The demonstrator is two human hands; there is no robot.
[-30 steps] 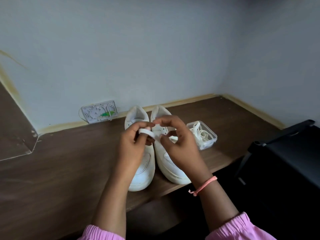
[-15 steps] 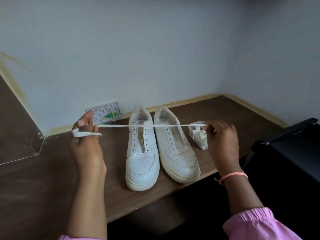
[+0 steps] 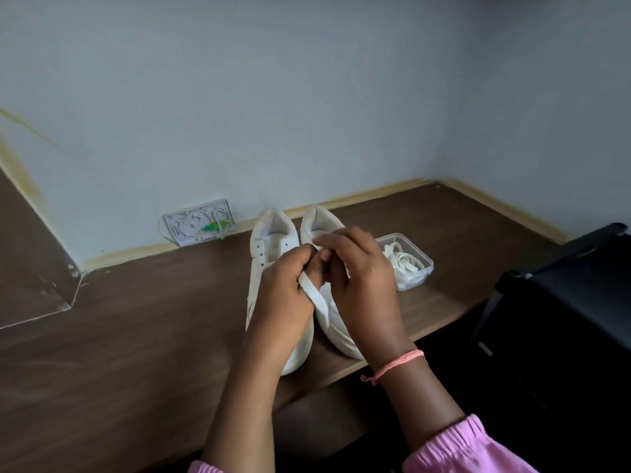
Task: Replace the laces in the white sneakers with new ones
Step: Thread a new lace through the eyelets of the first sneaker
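Two white sneakers stand side by side on the brown wooden desk (image 3: 136, 336), toes toward me: the left sneaker (image 3: 269, 240) and the right sneaker (image 3: 317, 223). Both hands are together above them. My left hand (image 3: 283, 302) and my right hand (image 3: 362, 285) pinch a flat white lace (image 3: 316, 297), folded between them, with one end hanging down over the right sneaker. The hands hide most of both sneakers' fronts and eyelets.
A clear plastic container (image 3: 415, 264) with more white laces sits right of the sneakers. A white wall socket plate (image 3: 198, 225) lies against the wall at the back. A black chair (image 3: 563, 302) stands at the right, past the desk's front edge.
Half a second ago the lace was stretched wide between my spread hands. Both hands have come back together over the sneakers, folding the lace.
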